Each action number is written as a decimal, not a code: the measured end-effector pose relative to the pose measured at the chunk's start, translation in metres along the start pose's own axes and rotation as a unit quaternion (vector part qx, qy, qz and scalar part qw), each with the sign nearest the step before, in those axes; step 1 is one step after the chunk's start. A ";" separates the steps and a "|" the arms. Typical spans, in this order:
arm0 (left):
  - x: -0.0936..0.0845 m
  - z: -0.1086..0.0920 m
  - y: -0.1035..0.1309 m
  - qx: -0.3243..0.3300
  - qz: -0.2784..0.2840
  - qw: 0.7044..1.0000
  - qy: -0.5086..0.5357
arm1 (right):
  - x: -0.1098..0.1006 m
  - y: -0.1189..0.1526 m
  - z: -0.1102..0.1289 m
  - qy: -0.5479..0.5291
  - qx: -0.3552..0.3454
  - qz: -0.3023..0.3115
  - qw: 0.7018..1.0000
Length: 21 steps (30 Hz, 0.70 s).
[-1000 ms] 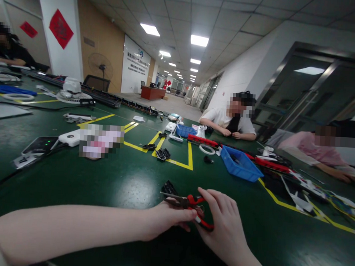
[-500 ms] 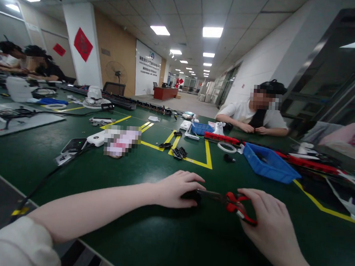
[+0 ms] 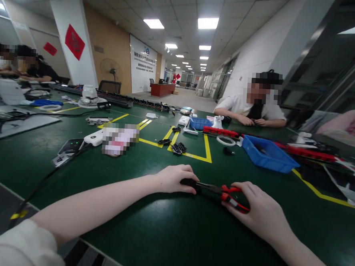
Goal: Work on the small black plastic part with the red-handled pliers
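My right hand (image 3: 257, 206) is closed around the red and black handles of a pair of long-nose pliers (image 3: 235, 198). The pliers' jaws point left and reach a small black part (image 3: 189, 183), which my left hand (image 3: 176, 179) grips between thumb and fingers. What kind of part it is I cannot make out, as my fingers cover much of it. Whether the jaws are clamped on it or only touch it does not show. Beyond my hands, several black pieces (image 3: 178, 148) lie near yellow tape on the green table (image 3: 147, 235).
A blue bin (image 3: 269, 154) with dark items stands to the right, beside a white ring (image 3: 225, 140) and a small black piece (image 3: 228, 151). A phone (image 3: 119, 140), a white power bank (image 3: 94, 136) and a cable lie left. Across the table sits a person (image 3: 254, 109).
The pliers' handles have come closer together and shifted slightly left with my right hand. The jaws now meet the black part more closely. The whole view has shifted a little.
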<state>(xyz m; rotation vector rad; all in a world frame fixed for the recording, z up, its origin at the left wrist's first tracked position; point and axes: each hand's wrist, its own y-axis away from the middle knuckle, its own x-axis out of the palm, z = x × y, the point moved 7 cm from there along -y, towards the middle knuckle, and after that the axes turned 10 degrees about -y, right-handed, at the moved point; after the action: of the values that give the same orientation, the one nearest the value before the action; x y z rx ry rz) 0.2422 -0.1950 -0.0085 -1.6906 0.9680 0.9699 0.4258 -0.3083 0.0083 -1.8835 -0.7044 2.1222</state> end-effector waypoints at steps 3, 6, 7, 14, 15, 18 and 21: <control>-0.001 0.000 0.001 -0.003 -0.005 1.000 0.012 | -0.004 0.001 0.002 0.002 -0.008 -0.008 1.000; -0.001 -0.001 0.002 -0.003 -0.005 1.000 0.012 | -0.009 0.001 -0.001 0.004 -0.010 -0.019 1.000; -0.001 -0.001 0.002 -0.006 -0.003 1.000 0.009 | -0.009 0.001 -0.002 0.006 -0.007 -0.022 1.000; 0.002 -0.002 0.002 -0.018 0.017 1.000 -0.010 | -0.004 0.000 0.004 0.031 -0.029 0.016 0.999; 0.002 -0.002 0.002 -0.019 0.018 1.000 -0.011 | -0.002 -0.001 0.006 0.035 -0.036 0.021 0.999; 0.002 -0.002 0.002 -0.019 0.020 1.000 -0.013 | 0.000 -0.001 0.010 0.044 -0.041 0.031 0.998; 0.001 -0.004 0.002 -0.013 0.026 0.999 -0.015 | 0.001 -0.001 0.010 0.050 -0.032 0.036 0.998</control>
<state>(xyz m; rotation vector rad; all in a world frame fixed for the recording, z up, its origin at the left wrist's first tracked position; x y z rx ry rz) 0.2414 -0.2000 -0.0092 -1.6750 0.9878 1.0438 0.4159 -0.3090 0.0090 -2.0617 -0.6999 2.0543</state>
